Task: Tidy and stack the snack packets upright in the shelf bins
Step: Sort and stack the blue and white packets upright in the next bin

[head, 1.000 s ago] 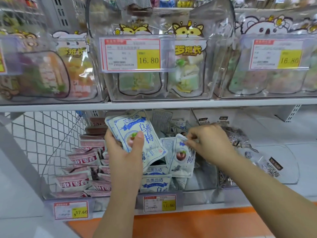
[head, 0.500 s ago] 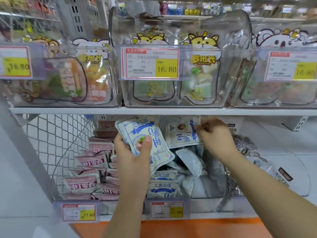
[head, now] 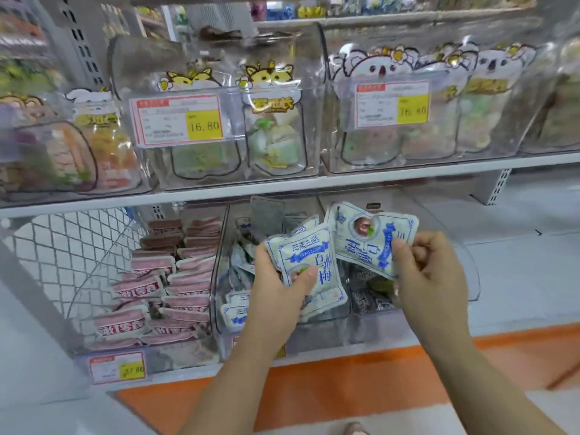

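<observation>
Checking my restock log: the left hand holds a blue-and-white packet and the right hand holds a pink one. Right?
No. In the head view the right packet, pinched by the right hand, is blue-and-white too, not pink. The left hand does hold the blue-and-white left packet.

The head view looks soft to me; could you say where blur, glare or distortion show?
Head view: motion blur smears the upper bins and price tag; the left packet and right packet read sharper; wide-angle distortion bends the shelf edge.
</observation>
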